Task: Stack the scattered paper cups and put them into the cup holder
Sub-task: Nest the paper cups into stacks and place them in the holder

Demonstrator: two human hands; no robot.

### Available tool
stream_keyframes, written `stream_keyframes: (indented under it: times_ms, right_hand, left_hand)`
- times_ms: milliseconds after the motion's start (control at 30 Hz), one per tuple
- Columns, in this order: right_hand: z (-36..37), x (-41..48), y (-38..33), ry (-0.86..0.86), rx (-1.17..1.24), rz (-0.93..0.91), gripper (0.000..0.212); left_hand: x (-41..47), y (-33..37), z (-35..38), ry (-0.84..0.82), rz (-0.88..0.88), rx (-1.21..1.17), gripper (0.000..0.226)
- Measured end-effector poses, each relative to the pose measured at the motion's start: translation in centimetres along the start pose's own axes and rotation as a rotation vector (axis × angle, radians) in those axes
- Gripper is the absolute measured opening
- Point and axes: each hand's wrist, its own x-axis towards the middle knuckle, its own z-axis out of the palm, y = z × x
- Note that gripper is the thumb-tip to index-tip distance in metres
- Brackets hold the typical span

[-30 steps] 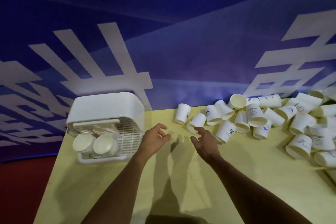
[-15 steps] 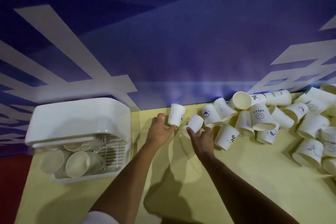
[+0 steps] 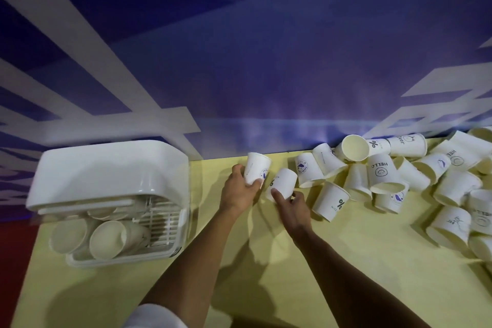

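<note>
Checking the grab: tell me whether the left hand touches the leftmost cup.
Touching. Head view shows the left hand with fingers and thumb curled round the leftmost cup.

A deep blue-violet wall [image 3: 266, 61] stands right behind the far edge of the pale yellow worktop [image 3: 378, 231], crossed by broad white strokes [image 3: 159, 120] on the left and more on the right. The light is dim, with a soft pale glow [image 3: 300, 128] low on the wall. Past the worktop's left edge lies red floor [image 3: 16, 247].
</note>
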Motion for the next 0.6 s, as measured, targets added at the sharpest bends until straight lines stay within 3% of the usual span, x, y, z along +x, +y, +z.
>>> stream_keyframes:
  times_ms: [333, 600]
  right_hand:
    - [-0.8, -5.8, -1.6, -0.030, 0.003, -0.201, 0.055]
    - [0.5, -11.9, -1.3, -0.155, -0.007, -0.372, 0.064]
  left_hand:
    - [-6.7, -2.3, -4.7, -0.085, 0.020, -0.156, 0.086]
    - [-12.8, -4.9, -8.6, 0.001, 0.074, -0.264, 0.060]
